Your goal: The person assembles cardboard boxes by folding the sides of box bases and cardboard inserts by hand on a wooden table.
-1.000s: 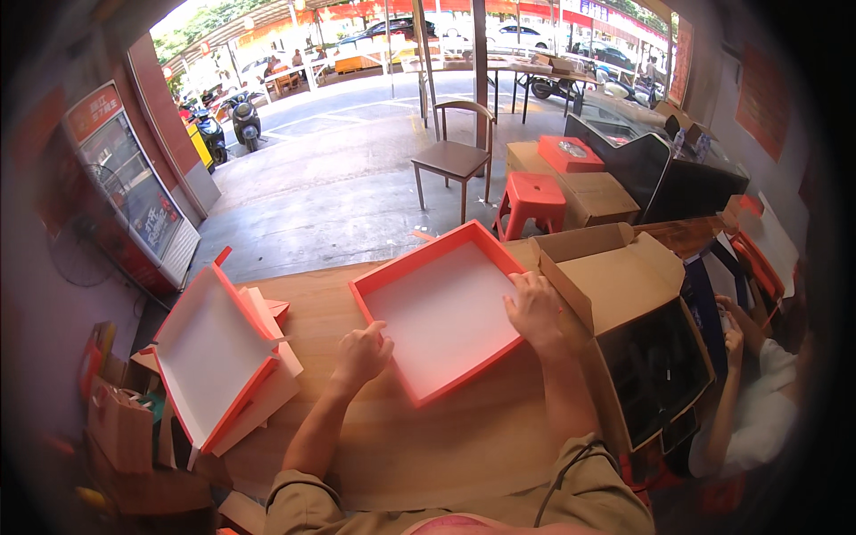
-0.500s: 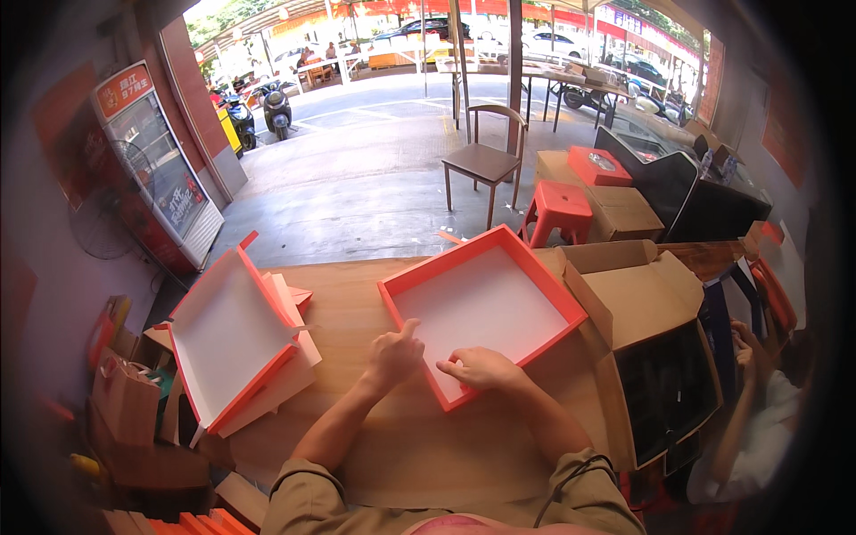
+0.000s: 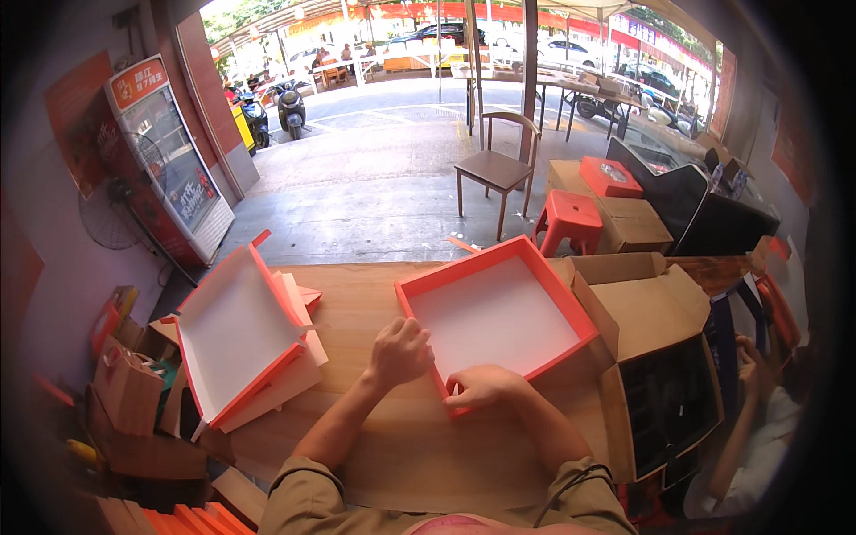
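An orange-red cardboard box tray with a white inside lies open side up on the table, turned at an angle. My left hand is closed at its left wall, fingers curled against the edge. My right hand is closed over the near wall by the near-left corner, thumb toward the inside; the undersides of its fingers are hidden. To the left, a partly folded box tray of the same colours rests tilted on other flat pieces.
On the right stands an open brown carton with a dark surface in it. Beyond the wooden table are a red stool and a brown chair. Another person's hand shows at far right. Orange strips lie lower left.
My left index finger has curled in from a raised position, and that hand sits slightly farther right. My right hand has moved a little down along the wall. The whole view has shifted slightly.
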Demonstrator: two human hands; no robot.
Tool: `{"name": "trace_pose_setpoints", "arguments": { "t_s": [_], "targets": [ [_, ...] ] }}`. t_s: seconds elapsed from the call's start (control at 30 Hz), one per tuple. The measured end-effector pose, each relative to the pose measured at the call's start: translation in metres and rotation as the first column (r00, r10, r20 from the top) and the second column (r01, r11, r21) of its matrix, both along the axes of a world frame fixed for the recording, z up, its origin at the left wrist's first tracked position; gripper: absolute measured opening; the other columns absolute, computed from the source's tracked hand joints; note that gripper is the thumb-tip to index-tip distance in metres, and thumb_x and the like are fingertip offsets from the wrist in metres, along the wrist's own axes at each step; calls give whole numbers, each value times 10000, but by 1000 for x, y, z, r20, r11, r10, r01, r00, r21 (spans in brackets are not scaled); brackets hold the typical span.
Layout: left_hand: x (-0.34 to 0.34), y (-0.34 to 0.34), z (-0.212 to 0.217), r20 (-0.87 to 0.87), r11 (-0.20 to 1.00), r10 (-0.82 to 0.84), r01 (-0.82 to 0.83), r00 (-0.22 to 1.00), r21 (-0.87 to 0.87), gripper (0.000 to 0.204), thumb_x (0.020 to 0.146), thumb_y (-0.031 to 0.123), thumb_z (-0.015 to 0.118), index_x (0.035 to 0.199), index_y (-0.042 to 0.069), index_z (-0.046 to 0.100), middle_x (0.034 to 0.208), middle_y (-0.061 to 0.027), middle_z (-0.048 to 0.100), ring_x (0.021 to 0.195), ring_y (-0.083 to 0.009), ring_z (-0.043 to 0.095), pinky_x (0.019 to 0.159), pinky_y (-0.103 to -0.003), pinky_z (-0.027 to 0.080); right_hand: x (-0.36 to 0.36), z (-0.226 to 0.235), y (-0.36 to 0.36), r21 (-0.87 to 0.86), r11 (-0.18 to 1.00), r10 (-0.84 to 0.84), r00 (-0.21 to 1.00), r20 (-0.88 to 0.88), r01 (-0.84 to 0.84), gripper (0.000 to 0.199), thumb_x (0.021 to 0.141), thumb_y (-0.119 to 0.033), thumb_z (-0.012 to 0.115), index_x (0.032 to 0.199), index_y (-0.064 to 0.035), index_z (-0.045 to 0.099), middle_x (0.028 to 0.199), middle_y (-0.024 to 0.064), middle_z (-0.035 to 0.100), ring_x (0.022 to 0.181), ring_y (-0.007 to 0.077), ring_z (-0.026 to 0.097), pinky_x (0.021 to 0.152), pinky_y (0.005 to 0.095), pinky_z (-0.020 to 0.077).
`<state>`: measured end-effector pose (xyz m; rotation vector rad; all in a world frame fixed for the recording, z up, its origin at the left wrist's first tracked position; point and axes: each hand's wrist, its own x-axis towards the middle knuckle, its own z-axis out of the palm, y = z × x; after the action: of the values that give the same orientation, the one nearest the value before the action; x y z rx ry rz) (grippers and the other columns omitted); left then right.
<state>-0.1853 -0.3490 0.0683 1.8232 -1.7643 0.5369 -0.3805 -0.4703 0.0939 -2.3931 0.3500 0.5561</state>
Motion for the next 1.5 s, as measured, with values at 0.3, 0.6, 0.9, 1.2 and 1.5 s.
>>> {"name": "trace_pose_setpoints", "arguments": {
  "t_s": [0.3,0.6,0.9,1.2,1.5],
  "targets": [
    [18,8,26,-66,916,-371,377,926,138,300,734,310,875,865,71,749,904,-59,700,975,-264,672,978,-407,497,-8,38,37,-270,962,-25,1000,10,26,522,822,-430,710,1148,-23,680,1012,163,771,964,350,745,860,443,586],
    [13,9,12,-82,863,-336,342,938,372,322,707,279,833,810,77,604,821,-91,623,856,-305,645,810,-442,503,-21,24,2,-330,941,-61,997,51,74,565,808,-336,736,1265,-20,632,993,172,760,978,360,729,890,454,570],
    [30,14,7,-33,811,-79,83,996,578,259,781,220,797,900,58,633,943,-121,684,951,-343,683,835,-466,532,-21,-5,-5,-329,942,-29,991,134,72,420,874,-257,683,1214,-14,634,1154,210,714,1098,377,696,952,491,569],
    [15,11,-3,-67,845,-105,124,992,520,215,865,205,770,983,57,667,960,-122,696,966,-340,702,816,-472,557,-21,-9,-12,-390,909,-109,988,111,145,405,889,-287,657,1168,7,647,1055,212,737,1016,391,723,925,500,583],
    [12,10,-7,-25,831,-105,102,994,547,95,889,142,700,889,48,714,957,-136,717,955,-342,712,821,-462,569,-10,11,-14,-309,937,-191,979,-65,162,981,1024,-818,266,965,15,781,1029,233,768,1022,399,720,923,477,548]
  ]
}}
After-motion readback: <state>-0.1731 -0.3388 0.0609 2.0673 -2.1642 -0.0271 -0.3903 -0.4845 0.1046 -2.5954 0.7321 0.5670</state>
